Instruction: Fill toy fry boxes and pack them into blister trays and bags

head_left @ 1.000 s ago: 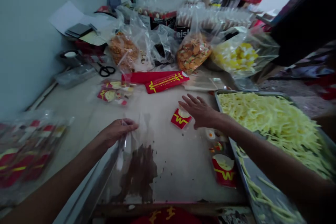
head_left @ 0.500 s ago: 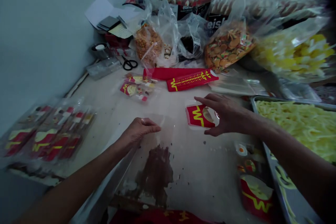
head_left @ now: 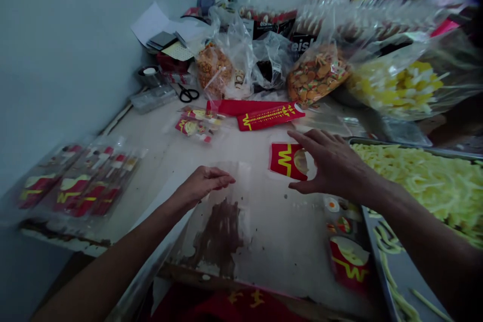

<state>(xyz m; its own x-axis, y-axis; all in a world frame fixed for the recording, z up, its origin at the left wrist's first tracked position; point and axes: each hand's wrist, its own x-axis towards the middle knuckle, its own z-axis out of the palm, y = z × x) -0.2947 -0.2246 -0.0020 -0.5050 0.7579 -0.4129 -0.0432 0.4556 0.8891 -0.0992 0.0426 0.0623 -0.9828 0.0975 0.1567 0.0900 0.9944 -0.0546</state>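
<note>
My left hand (head_left: 207,183) is closed in a pinch near the middle of the table, gripping the edge of a clear plastic bag (head_left: 239,206) that lies over a dark worn patch. To the right, my right hand (head_left: 328,161) is open, thumb and fingers spread on either side of a small red packet (head_left: 284,160) with a yellow zigzag mark and a pale picture. The hand covers the packet's right end, and whether it touches it I cannot tell.
A metal tray (head_left: 377,256) of pale noodle-like strips stands at right, beside a flat printed packet (head_left: 349,261). Filled packets (head_left: 71,181) lie at left. Behind are red printed strips (head_left: 269,116), scissors (head_left: 188,93), a bag of orange pieces (head_left: 319,78) and a bag of yellow pieces (head_left: 407,85).
My view has shifted slightly to the right. My right hand's fingers have spread a little wider around the red packet. The left hand keeps its pinch.
</note>
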